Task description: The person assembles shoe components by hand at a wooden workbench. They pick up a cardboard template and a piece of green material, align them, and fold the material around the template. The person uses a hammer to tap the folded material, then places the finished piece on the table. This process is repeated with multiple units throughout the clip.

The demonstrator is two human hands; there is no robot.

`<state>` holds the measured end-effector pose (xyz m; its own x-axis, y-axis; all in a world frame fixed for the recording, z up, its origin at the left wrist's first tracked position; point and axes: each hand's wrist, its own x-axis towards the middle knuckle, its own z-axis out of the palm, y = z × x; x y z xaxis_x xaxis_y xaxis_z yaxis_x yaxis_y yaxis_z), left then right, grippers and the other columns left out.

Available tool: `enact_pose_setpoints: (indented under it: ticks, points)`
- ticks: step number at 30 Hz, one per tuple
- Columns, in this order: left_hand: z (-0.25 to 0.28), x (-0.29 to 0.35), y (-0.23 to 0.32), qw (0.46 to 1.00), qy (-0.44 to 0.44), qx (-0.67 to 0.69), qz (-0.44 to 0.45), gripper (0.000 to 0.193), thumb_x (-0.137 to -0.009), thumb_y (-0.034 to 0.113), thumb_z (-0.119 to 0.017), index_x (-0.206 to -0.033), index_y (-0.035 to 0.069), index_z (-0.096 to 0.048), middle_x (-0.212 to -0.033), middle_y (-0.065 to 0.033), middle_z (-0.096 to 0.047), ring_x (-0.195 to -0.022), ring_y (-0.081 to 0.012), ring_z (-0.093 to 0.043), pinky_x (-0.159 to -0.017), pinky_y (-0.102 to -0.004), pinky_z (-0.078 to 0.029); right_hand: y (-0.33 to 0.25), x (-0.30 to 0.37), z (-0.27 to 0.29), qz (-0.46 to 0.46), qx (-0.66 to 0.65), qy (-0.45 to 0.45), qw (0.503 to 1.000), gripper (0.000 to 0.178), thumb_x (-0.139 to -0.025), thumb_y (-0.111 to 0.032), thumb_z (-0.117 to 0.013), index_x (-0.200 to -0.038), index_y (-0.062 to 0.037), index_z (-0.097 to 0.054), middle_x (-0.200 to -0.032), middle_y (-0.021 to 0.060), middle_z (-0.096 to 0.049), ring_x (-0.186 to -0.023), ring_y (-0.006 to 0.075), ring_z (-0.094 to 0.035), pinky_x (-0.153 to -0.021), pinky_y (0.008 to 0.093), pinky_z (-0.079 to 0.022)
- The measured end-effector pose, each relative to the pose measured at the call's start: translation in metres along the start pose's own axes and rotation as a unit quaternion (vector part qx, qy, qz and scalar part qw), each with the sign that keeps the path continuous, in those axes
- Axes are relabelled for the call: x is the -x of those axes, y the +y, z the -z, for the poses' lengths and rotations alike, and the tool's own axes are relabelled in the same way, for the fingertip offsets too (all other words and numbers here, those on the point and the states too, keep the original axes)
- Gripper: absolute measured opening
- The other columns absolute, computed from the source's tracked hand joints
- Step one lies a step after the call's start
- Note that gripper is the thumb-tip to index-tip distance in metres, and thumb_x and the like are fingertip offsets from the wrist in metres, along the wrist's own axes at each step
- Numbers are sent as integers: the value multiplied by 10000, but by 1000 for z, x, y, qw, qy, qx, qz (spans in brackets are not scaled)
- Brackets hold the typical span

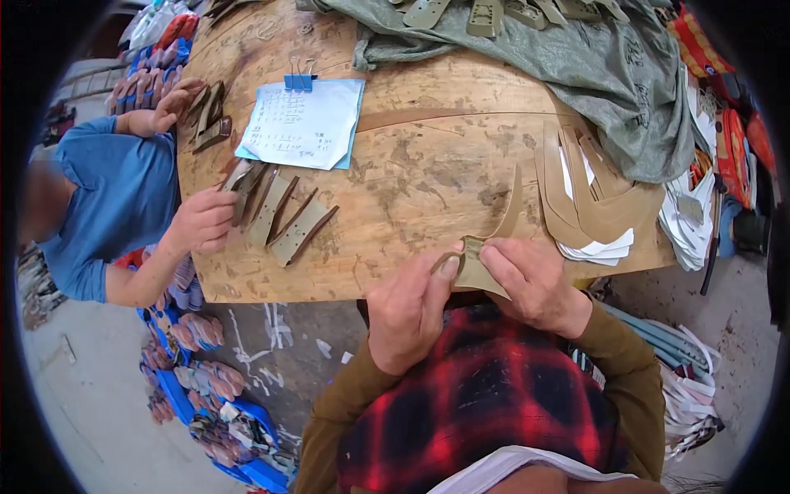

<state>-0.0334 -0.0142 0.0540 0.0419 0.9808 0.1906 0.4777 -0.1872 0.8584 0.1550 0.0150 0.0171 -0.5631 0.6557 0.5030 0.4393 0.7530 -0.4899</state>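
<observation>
At the table's near edge, my left hand (pixel 414 306) and my right hand (pixel 533 284) pinch an olive-tan shoe upper piece (pixel 479 274) from both sides. A curved tan strip (pixel 512 207) rises from behind my fingers onto the table; whether it is joined to the piece is hidden. My left thumb presses on the piece's left edge, and my right fingers lie over its right side. To the right of my hands is a pile of curved tan strips (pixel 599 216), with white sheets beneath some of them.
Across the wooden table (pixel 411 177), papers (pixel 303 123) sit under a blue binder clip (pixel 301 76). Several olive pieces with holes (pixel 290 232) lie near a co-worker's hand (pixel 202 221). More pieces (pixel 485 16) rest on a green cloth (pixel 609 90). Bundles (pixel 197 329) stand on the floor.
</observation>
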Motion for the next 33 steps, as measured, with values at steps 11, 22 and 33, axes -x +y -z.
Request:
enact_pose_setpoints:
  ticks: [11,22,33]
  points:
    - [13,2,8,990,-123,12,68,259,-928,-29,-518,-1173,-35,-603,-1003,-198,-667,-826,-313,-667,-711,-353,-520,-2,6,-5,-47,23,-34,998,264,-770,-103,-609,-1011,-3,-566,-776,70,-492,-641,207,-574,-548,329,-462]
    - [-2,15,-6,937,-59,311,145,293,-977,81,-472,-1189,-94,-573,-1247,-206,-619,-1159,-269,-601,-970,-333,-456,-12,2,-6,-115,-89,-49,988,292,-801,-63,-615,-1078,3,-551,-840,125,-532,-687,284,-595,-600,384,-485]
    - [-18,4,-25,982,35,170,74,186,-948,169,-638,-972,-7,-693,-832,-6,-553,-761,-99,-499,-668,-254,-415,-19,-16,15,-207,-259,-122,935,403,-849,-67,-604,-1235,7,-517,-943,219,-605,-819,402,-612,-692,440,-490]
